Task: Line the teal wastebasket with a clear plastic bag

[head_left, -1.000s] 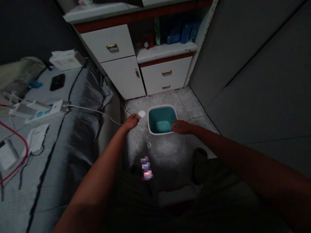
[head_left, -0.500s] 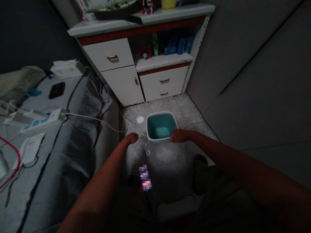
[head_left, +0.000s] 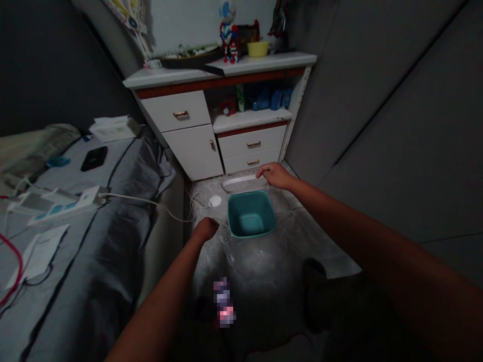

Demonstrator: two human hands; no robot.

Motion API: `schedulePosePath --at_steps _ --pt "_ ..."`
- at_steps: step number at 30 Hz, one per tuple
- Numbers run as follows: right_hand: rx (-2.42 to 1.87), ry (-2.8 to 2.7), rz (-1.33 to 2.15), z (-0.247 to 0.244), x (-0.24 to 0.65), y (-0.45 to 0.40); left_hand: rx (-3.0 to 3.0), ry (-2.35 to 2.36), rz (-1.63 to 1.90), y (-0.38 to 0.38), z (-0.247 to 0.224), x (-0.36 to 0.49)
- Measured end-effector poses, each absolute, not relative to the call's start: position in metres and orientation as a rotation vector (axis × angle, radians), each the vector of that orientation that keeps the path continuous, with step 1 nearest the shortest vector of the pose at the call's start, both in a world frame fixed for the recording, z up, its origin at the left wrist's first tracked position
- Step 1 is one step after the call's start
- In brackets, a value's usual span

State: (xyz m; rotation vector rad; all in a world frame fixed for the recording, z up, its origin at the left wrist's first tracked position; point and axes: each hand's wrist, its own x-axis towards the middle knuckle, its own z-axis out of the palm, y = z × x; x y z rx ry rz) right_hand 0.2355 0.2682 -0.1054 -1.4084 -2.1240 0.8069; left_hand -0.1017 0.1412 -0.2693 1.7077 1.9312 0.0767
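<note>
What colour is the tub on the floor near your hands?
The square tub is teal, shown best in the head view.

Worn at head height, facing forward and steeply down, close over the floor: white wooden drawer cabinet at 12 o'clock, rumpled grey cloth-covered bed at 8 o'clock, square teal plastic basin just below centre.
</note>
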Motion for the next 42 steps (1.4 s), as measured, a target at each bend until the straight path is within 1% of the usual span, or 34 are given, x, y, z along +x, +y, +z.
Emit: schedulePosePath --at_steps 4,9,22,26,28,32,35,39,40,42 --pt "-1.42 -2.016 0.58 -0.109 0.226 0.296 1.632 1.932 0.135 0.142 -0.266 -0.093" --pt "-1.411 -2.085 0.367 -0.119 0.227 0.302 1.611 1.901 0.205 0.143 -0.266 -0.092" --pt "-1.545 -2.176 0.334 -0.136 0.252 0.282 1.635 1.901 0.188 0.144 -0.254 -0.084" --pt "-1.63 -2.113 0.324 -0.152 0.266 0.262 1.642 1.897 0.167 0.144 -0.248 -0.082" --pt "-1.756 -2.068 0.342 -0.166 0.275 0.25 1.649 1.898 0.173 0.145 -0.247 -0.082" --pt "-2.195 -1.969 0.532 -0.203 0.299 0.223 1.649 1.892 0.271 0.145 -0.249 -0.082" --pt "-2.375 -1.882 0.752 -0.231 0.319 0.205 1.626 1.889 0.304 0.143 -0.251 -0.084" --pt "-2.381 -1.671 1.343 -0.258 0.339 0.185 1.585 1.897 0.274 0.141 -0.252 -0.087" --pt "-2.34 -1.635 1.441 -0.261 0.342 0.181 1.575 1.896 0.259 0.14 -0.252 -0.089" --pt "-2.241 -1.66 1.515 -0.264 0.348 0.174 1.564 1.891 0.218 0.137 -0.252 -0.091"
